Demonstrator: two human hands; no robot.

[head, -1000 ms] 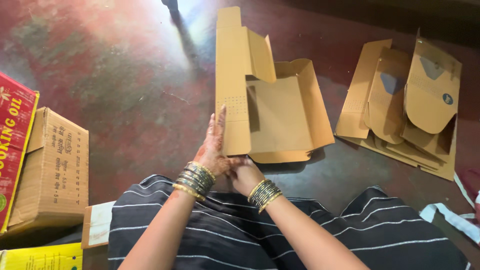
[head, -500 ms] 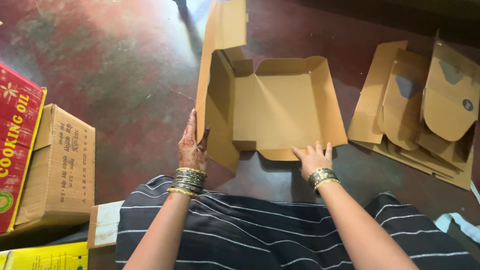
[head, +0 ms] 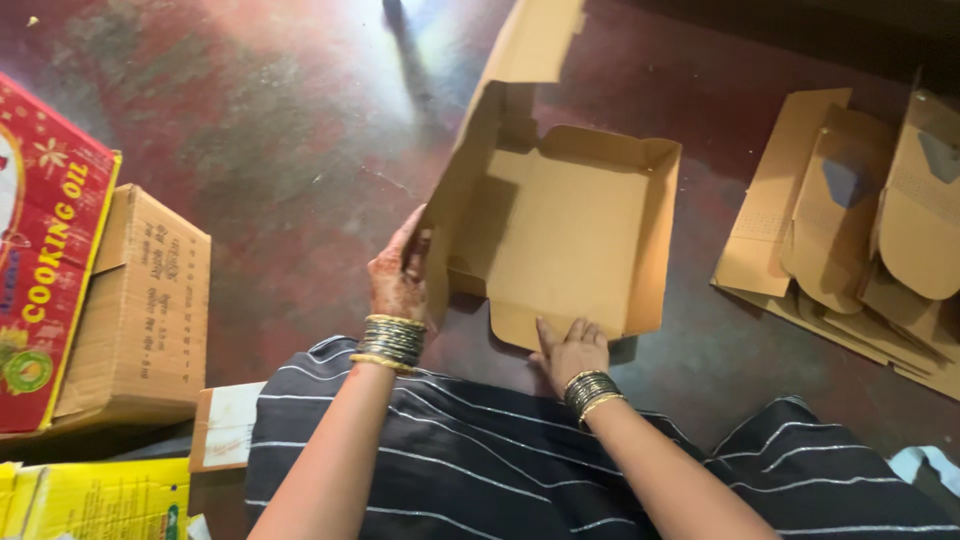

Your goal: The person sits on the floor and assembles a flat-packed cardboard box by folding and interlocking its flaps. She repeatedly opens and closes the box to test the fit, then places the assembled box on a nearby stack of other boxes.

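While the left hand (head: 398, 278) grips the raised side flap of the cardboard box (head: 560, 235) at frame centre on the floor (head: 260, 130), the right hand (head: 570, 348) presses flat and open on its near flap, so walls stand half-formed and the lid remains unfolded

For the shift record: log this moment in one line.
left hand: grips raised side flap | right hand: presses front flap | cardboard box: half-folded, on floor

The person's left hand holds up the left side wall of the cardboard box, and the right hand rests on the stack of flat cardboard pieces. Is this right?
Not quite. In the head view the right hand presses the front flap of the cardboard box, not the stack of flat cardboard pieces. The left hand does hold up its left wall.
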